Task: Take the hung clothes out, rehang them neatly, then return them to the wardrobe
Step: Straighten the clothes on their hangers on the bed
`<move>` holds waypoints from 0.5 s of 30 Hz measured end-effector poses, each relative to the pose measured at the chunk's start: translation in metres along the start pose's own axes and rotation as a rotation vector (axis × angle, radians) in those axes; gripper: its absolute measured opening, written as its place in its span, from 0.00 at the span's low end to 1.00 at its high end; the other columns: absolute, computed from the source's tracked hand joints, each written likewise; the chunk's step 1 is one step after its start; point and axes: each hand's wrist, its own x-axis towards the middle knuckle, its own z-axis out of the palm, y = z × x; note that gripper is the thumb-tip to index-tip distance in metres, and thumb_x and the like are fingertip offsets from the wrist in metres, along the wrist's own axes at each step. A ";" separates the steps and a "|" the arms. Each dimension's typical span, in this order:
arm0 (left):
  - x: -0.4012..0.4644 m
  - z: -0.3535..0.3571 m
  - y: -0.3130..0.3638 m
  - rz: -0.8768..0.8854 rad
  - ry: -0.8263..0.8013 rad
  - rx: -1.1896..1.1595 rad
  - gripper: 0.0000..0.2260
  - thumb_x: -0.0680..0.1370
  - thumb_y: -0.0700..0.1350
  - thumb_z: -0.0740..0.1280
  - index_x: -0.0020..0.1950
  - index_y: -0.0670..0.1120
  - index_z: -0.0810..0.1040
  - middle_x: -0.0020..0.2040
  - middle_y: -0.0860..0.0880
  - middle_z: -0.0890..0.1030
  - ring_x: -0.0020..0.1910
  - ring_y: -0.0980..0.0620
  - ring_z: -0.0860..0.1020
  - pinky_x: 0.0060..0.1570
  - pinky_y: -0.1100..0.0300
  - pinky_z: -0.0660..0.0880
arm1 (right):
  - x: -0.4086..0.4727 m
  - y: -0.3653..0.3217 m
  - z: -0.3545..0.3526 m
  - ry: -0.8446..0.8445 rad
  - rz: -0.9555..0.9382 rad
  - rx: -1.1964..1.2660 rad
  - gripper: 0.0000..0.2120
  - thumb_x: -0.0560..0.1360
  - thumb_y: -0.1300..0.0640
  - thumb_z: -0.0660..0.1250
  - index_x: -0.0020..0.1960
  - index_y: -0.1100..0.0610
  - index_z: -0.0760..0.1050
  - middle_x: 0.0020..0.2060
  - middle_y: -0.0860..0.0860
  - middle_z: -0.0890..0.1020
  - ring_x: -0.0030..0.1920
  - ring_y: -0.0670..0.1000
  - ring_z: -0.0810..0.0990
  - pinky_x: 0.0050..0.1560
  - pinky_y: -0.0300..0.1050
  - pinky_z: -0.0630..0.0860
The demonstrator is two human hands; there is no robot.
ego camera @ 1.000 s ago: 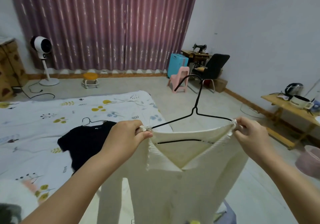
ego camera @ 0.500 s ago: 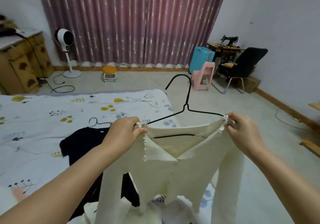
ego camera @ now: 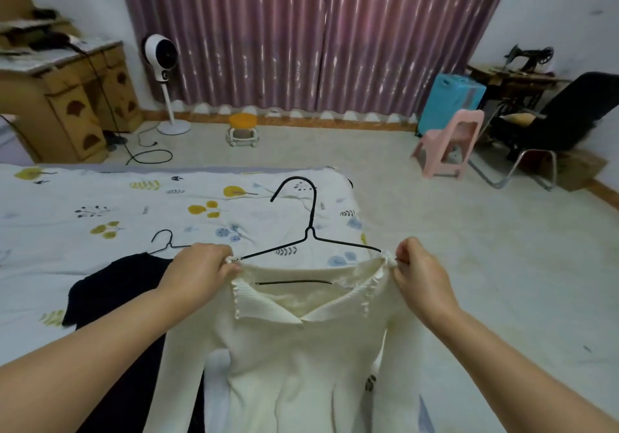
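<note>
A cream ribbed top (ego camera: 301, 359) hangs on a black wire hanger (ego camera: 311, 228) held up in front of me, above the bed's corner. My left hand (ego camera: 201, 268) pinches the top's left shoulder at the hanger's end. My right hand (ego camera: 418, 272) pinches the right shoulder at the other end. The hanger's hook points up and left. A black garment (ego camera: 110, 302) on a second black hanger (ego camera: 164, 240) lies flat on the bed, partly hidden behind my left arm and the cream top.
The bed (ego camera: 100, 211) has a white leaf-print sheet. Beyond it stand a wooden cabinet (ego camera: 77, 104), a white fan (ego camera: 160, 61), an orange stool (ego camera: 242, 129), a pink chair (ego camera: 452, 144), a blue case (ego camera: 452, 104) and a black chair (ego camera: 566, 118). Purple curtains (ego camera: 301, 31) cover the far wall.
The view has swung left, so the cream top on its hanger now sits over the bed's corner. Both hands keep their pinch on the shoulders.
</note>
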 end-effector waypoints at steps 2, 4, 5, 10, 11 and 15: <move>0.023 0.024 -0.003 -0.025 0.000 0.033 0.13 0.78 0.51 0.63 0.36 0.45 0.71 0.35 0.48 0.77 0.39 0.47 0.74 0.33 0.56 0.62 | 0.024 0.014 0.024 -0.030 -0.029 -0.048 0.08 0.71 0.67 0.61 0.39 0.55 0.67 0.37 0.55 0.77 0.44 0.59 0.74 0.37 0.45 0.60; 0.048 0.047 -0.006 -0.057 0.018 0.064 0.11 0.78 0.50 0.63 0.38 0.45 0.73 0.40 0.46 0.79 0.44 0.45 0.76 0.34 0.56 0.62 | 0.049 0.024 0.046 -0.050 -0.033 -0.091 0.07 0.71 0.67 0.60 0.38 0.57 0.70 0.39 0.58 0.79 0.45 0.60 0.75 0.38 0.46 0.61; 0.060 0.058 -0.007 -0.074 0.035 0.067 0.10 0.78 0.49 0.63 0.40 0.45 0.74 0.42 0.45 0.80 0.46 0.43 0.77 0.35 0.56 0.63 | 0.061 0.029 0.057 -0.055 -0.023 -0.109 0.06 0.72 0.66 0.60 0.40 0.59 0.73 0.41 0.59 0.80 0.47 0.60 0.75 0.39 0.47 0.62; 0.096 0.108 -0.010 -0.229 -0.073 0.034 0.24 0.78 0.51 0.64 0.71 0.44 0.64 0.65 0.41 0.73 0.63 0.41 0.71 0.55 0.51 0.69 | 0.086 0.047 0.117 -0.180 0.025 -0.231 0.21 0.75 0.66 0.57 0.66 0.56 0.72 0.64 0.57 0.73 0.64 0.60 0.66 0.61 0.50 0.67; 0.094 0.117 -0.009 -0.223 -0.111 0.052 0.26 0.78 0.52 0.63 0.72 0.44 0.61 0.67 0.42 0.71 0.64 0.41 0.70 0.57 0.50 0.69 | 0.079 0.048 0.129 -0.218 0.021 -0.238 0.23 0.74 0.66 0.57 0.68 0.55 0.70 0.65 0.56 0.72 0.65 0.60 0.66 0.62 0.49 0.67; 0.054 0.145 -0.009 -0.064 -0.293 0.143 0.24 0.79 0.54 0.60 0.72 0.47 0.61 0.68 0.45 0.68 0.65 0.44 0.68 0.61 0.51 0.68 | 0.029 0.049 0.165 -0.415 -0.022 -0.286 0.22 0.76 0.61 0.58 0.69 0.53 0.69 0.66 0.53 0.70 0.66 0.57 0.66 0.62 0.47 0.68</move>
